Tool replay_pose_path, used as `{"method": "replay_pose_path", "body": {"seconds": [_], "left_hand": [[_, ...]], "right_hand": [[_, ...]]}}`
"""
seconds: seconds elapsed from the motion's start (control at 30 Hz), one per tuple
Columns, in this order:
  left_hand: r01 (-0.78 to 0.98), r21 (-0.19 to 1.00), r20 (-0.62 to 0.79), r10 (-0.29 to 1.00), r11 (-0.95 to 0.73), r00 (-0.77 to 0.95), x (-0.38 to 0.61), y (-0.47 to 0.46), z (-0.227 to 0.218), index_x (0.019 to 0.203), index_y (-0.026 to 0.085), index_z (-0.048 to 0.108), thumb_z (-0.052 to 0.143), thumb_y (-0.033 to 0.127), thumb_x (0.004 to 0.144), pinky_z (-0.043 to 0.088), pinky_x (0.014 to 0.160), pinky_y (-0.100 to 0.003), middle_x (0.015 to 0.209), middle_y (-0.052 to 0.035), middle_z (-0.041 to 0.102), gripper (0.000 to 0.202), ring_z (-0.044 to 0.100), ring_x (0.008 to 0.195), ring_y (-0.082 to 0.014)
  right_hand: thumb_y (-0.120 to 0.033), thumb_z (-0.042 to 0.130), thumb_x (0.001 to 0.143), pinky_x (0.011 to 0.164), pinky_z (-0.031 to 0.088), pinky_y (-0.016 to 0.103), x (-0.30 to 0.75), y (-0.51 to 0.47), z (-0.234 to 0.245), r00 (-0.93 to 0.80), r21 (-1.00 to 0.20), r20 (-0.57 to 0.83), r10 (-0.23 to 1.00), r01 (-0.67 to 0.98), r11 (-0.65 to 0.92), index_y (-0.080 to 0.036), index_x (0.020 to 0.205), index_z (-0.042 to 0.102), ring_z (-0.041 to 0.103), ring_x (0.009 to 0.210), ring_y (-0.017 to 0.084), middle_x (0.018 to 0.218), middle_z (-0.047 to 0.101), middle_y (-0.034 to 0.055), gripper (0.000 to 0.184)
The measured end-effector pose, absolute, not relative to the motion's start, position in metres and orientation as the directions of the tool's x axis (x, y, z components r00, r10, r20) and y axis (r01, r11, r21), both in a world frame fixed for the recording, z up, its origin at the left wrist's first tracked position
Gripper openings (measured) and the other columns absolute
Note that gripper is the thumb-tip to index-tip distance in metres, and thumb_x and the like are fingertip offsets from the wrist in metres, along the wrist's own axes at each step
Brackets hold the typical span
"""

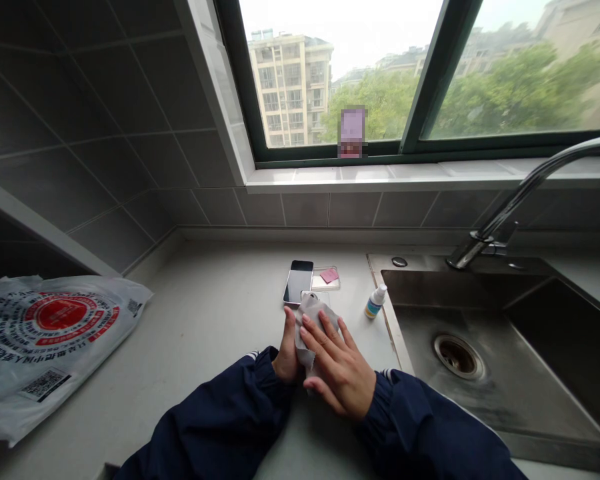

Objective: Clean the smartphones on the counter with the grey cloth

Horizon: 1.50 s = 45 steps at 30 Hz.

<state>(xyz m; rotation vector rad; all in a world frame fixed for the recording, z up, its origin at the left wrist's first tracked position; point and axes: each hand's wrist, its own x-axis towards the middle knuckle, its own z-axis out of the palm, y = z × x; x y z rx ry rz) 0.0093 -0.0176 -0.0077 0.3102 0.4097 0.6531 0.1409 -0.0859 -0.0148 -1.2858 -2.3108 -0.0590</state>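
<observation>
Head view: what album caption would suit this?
Right hand spread over a grey cloth, left hand at its edge, near phone, small bottle and sink.

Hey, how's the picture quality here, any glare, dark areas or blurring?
All in the head view: the sky is washed out; the left wall tiles sit dark; the faucet catches glints; a patch at the window frame is pixelated; the cloth looks fairly clear.

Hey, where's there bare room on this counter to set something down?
The widest bare stretch of counter lies between the printed bag and the phone. It's crowded by the left hand and right hand: phone, clear case, grey cloth, and the spray bottle beside the sink.
</observation>
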Motion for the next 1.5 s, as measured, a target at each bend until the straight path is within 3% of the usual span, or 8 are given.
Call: {"method": "replay_pose_path", "body": {"seconds": [0.13,0.2,0.33,0.47,0.67,0.93,1.5], "left_hand": [[-0.482,0.321,-0.348,0.575,0.815,0.74,0.008,-0.009,-0.003,0.124,0.004,0.058,0.039,0.086,0.073,0.034,0.11,-0.044,0.109,-0.0196,0.069,0.098,0.062,0.111,-0.0323],[-0.516,0.322,-0.383,0.608,0.794,0.695,0.007,-0.003,-0.001,0.121,0.007,0.059,0.041,0.087,0.069,0.04,0.103,-0.045,0.102,-0.0173,0.07,0.097,0.066,0.099,-0.0308],[-0.571,0.374,-0.365,0.682,0.731,0.634,0.003,0.007,-0.001,0.119,0.01,0.06,0.038,0.087,0.072,0.047,0.091,-0.046,0.095,-0.017,0.07,0.093,0.067,0.086,-0.0297],[-0.626,0.385,-0.348,0.734,0.679,0.583,0.0,0.013,0.002,0.125,0.011,0.057,0.03,0.085,0.076,0.048,0.083,-0.047,0.094,-0.0169,0.069,0.092,0.067,0.084,-0.0316],[-0.651,0.45,-0.38,0.79,0.612,0.48,0.003,0.014,0.009,0.129,0.01,0.052,0.025,0.08,0.081,0.049,0.07,-0.044,0.079,-0.0131,0.067,0.089,0.065,0.065,-0.0293],[-0.64,0.458,-0.382,0.787,0.616,0.484,0.003,0.014,0.007,0.127,0.011,0.052,0.026,0.079,0.081,0.049,0.067,-0.042,0.077,-0.0126,0.067,0.086,0.065,0.062,-0.0284],[-0.641,0.473,-0.387,0.796,0.605,0.466,0.004,0.013,0.009,0.127,0.011,0.052,0.031,0.079,0.081,0.049,0.067,-0.042,0.078,-0.0121,0.067,0.085,0.065,0.063,-0.0282]], "right_hand": [[-0.047,0.04,0.098,0.118,0.013,0.059,0.138,-0.089,-0.016,-0.48,-0.22,0.426,0.767,0.767,0.603,-0.01,0.152,0.023,0.009,0.148,0.035,0.158,0.021,0.0123,0.068],[-0.048,0.039,0.098,0.118,0.011,0.057,0.136,-0.09,-0.016,-0.499,-0.225,0.42,0.758,0.752,0.62,-0.01,0.152,0.025,0.01,0.148,0.034,0.158,0.023,0.0119,0.067],[-0.047,0.041,0.098,0.119,0.009,0.056,0.135,-0.092,-0.014,-0.527,-0.229,0.419,0.739,0.726,0.648,-0.012,0.15,0.03,0.012,0.148,0.032,0.156,0.028,0.0105,0.064],[-0.045,0.043,0.098,0.12,0.008,0.054,0.135,-0.092,-0.013,-0.523,-0.23,0.441,0.729,0.719,0.655,-0.013,0.148,0.035,0.016,0.147,0.03,0.154,0.033,0.01,0.06],[-0.041,0.043,0.098,0.12,0.01,0.055,0.136,-0.091,-0.015,-0.508,-0.227,0.475,0.719,0.718,0.658,-0.013,0.146,0.037,0.02,0.147,0.03,0.152,0.037,0.0105,0.056],[-0.039,0.046,0.096,0.118,0.018,0.057,0.135,-0.091,-0.016,-0.496,-0.24,0.481,0.723,0.718,0.653,-0.014,0.145,0.039,0.022,0.146,0.03,0.15,0.041,0.0113,0.056],[-0.039,0.049,0.096,0.117,0.023,0.057,0.135,-0.091,-0.015,-0.493,-0.263,0.468,0.734,0.715,0.648,-0.015,0.146,0.038,0.022,0.146,0.03,0.151,0.039,0.0108,0.057]]}}
